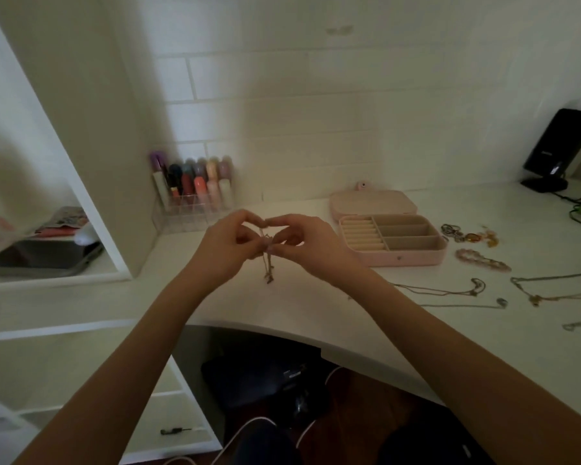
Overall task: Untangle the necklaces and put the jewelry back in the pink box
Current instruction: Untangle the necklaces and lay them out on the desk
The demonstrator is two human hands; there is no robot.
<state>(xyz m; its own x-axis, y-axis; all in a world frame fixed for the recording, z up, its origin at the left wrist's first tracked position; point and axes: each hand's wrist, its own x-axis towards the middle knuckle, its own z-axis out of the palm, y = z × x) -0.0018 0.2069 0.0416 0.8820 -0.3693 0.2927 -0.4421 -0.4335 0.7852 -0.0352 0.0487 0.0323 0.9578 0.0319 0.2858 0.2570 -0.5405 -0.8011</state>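
No writing can be read. A thin tangled chain (266,260) is pinched between the left hand (228,245) and right hand (299,238); its links are blurred. The pink box (391,243) is open.

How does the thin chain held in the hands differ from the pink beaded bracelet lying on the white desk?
The thin tangled chain hangs in the air, pinched by the left hand and right hand; the pink beaded bracelet lies flat on the white desk, untouched. The chain is fine and dull in colour; the bracelet is thicker, made of pale pink beads. The chain hangs left of the open pink jewelry box; the bracelet lies right of it. Both are outside the box.
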